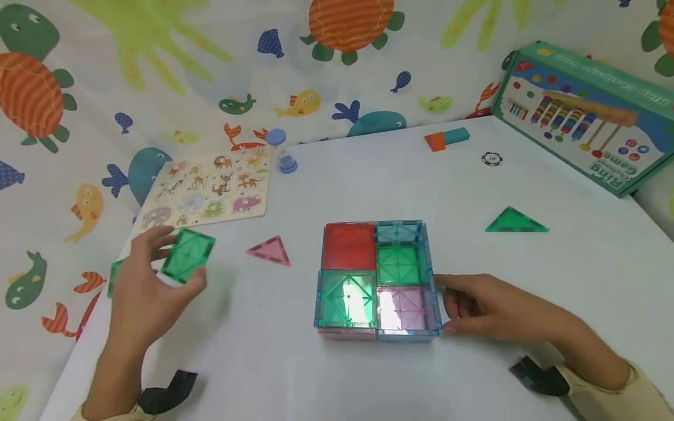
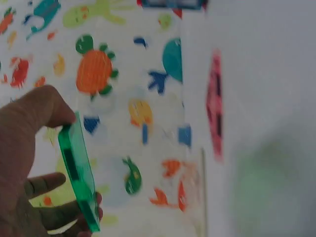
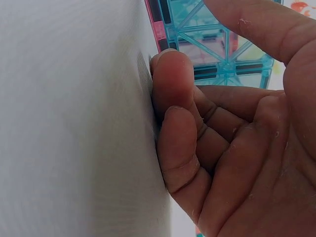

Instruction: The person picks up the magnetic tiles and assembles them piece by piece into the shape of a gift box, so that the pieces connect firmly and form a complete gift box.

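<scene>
My left hand (image 1: 150, 295) is raised at the left of the table, pinching a green square magnetic tile (image 1: 188, 255) between thumb and fingers. In the left wrist view that tile (image 2: 79, 173) appears edge-on. Mid-table stands a low box of magnetic tiles (image 1: 430, 292) with translucent blue side walls. A red square (image 1: 348, 245) and a green square (image 1: 337, 298) lie level with its top on the left half; its right half is uncovered, showing green and pink squares lower down. My right hand (image 1: 489, 307) touches the box's right side with index finger and thumb, its other fingers curled in.
A pink triangle tile (image 1: 271, 250) lies left of the box, a green triangle (image 1: 516, 221) to its right. Farther back are an animal puzzle board (image 1: 210, 186), a small blue-capped timer (image 1: 284, 153), an orange-and-teal piece (image 1: 446, 139), a chip (image 1: 492, 158) and a game box (image 1: 579, 117).
</scene>
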Tool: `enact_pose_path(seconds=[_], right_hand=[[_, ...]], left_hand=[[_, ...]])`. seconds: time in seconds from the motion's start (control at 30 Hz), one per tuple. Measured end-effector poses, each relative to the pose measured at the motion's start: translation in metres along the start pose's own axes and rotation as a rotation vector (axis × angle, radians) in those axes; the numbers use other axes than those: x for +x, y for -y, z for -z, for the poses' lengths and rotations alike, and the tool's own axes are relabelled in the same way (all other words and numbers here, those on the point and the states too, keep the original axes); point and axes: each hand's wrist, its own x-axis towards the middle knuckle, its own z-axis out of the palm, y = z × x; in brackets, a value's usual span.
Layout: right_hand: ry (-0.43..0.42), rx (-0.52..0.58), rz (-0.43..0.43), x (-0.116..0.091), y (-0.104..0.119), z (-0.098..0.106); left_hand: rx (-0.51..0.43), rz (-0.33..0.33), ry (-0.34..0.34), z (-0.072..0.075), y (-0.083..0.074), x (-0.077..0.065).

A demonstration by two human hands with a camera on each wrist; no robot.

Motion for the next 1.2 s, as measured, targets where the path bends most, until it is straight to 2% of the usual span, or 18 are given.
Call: enact_pose_path(seconds=[0.03, 0.1, 0.2, 0.27, 0.33, 0.43, 0.53, 0.7, 0.83, 1.2], right_hand=[[0.002, -0.004, -0.004, 0.000, 0.000, 0.000], [0.004, -0.005, -0.004, 0.000, -0.001, 0.000], [0.002, 0.010, 0.013, 0.000, -0.002, -0.001], [0.003, 0.031, 0.024, 0.000, -0.004, -0.002], [0.003, 0.048, 0.038, 0.002, -0.005, -0.004], [0.010, 0.056, 0.055, 0.005, -0.006, -0.006], [0.015, 0.044, 0.068, 0.008, -0.006, -0.007], [0.005, -0.006, 0.056, 0.010, -0.003, -0.005], [0.003, -0.004, 0.050, 0.006, -0.002, -0.003], [0.006, 0.019, 0.048, 0.001, -0.002, -0.001]], left_hand=[[-0.063, -0.099, 0.010, 0.001, -0.017, 0.001], [-0.158, -0.339, 0.051, -0.002, -0.055, 0.007], [-0.198, -0.663, 0.160, -0.018, -0.112, 0.023], [-0.181, -0.819, 0.261, -0.034, -0.144, 0.034], [-0.140, -0.904, 0.366, -0.052, -0.169, 0.044], [-0.063, -0.956, 0.495, -0.073, -0.192, 0.054], [-0.005, -0.972, 0.551, -0.086, -0.200, 0.058], [0.018, -0.974, 0.569, -0.095, -0.201, 0.059], [0.021, -0.989, 0.576, -0.098, -0.205, 0.058], [0.104, -1.072, 0.594, -0.094, -0.211, 0.058]])
